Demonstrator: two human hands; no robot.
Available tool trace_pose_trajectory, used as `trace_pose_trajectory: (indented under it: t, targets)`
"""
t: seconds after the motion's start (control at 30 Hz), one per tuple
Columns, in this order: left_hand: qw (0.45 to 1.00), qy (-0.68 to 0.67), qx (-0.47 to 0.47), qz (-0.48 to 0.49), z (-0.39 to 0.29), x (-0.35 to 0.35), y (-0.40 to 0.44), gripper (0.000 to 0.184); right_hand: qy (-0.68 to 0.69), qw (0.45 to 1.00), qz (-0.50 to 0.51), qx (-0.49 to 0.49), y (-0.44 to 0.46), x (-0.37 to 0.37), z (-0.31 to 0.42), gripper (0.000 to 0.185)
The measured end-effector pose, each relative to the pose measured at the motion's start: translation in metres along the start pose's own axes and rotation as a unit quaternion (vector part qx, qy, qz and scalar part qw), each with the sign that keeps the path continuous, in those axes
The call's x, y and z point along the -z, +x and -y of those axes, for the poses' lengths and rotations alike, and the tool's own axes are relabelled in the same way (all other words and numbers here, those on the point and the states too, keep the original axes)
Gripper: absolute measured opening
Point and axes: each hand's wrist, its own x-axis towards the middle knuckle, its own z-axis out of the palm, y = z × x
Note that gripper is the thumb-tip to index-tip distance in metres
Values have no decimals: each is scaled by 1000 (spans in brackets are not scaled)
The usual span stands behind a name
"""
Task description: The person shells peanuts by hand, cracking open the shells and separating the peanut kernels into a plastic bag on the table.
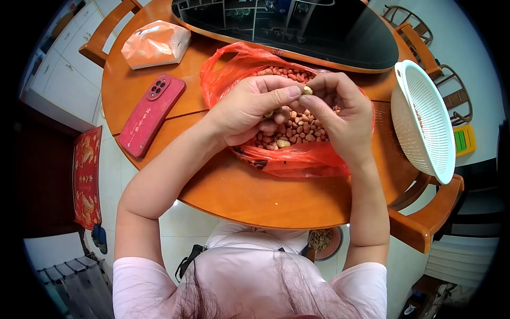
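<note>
Over the bag, both hands meet at an unshelled peanut (pixel 307 91). My right hand (pixel 345 109) is closed, pinching that peanut between thumb and fingers. My left hand (pixel 255 103) is closed too, its thumb and forefinger tips up against the same peanut. Something shell-coloured shows in its curled fingers, mostly hidden. Beneath the hands, a red plastic bag (pixel 313 166) lies open, holding many reddish shelled peanut kernels (pixel 297 129). One more peanut in its shell (pixel 283 143) rests on the kernels near the bag's front edge.
On the round wooden table (pixel 239 199), a pink phone (pixel 151 117) and a tissue pack (pixel 156 45) lie at left. A black glossy panel (pixel 297 32) stands at the back. A white colander (pixel 425 122) tilts at right. Below is a bowl of shells (pixel 321 240).
</note>
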Motion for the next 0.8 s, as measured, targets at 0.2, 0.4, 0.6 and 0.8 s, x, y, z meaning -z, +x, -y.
trace_pose_trajectory:
  t: [0.2, 0.4, 0.6, 0.8]
  targets:
    - [999, 24, -39, 10, 4, 7, 1, 15, 52, 998, 21, -6, -1, -5, -4, 18]
    - [998, -2, -31, 48, 2, 9, 1, 16, 27, 999, 27, 34, 0, -2, -3, 16]
    - [999, -2, -2, 51, 3, 8, 1, 22, 21, 998, 26, 53, 0, -3, 0, 11]
    - [993, 1, 15, 113, 7, 10, 2, 25, 18, 997, 18, 73, -3, 0, 7, 6]
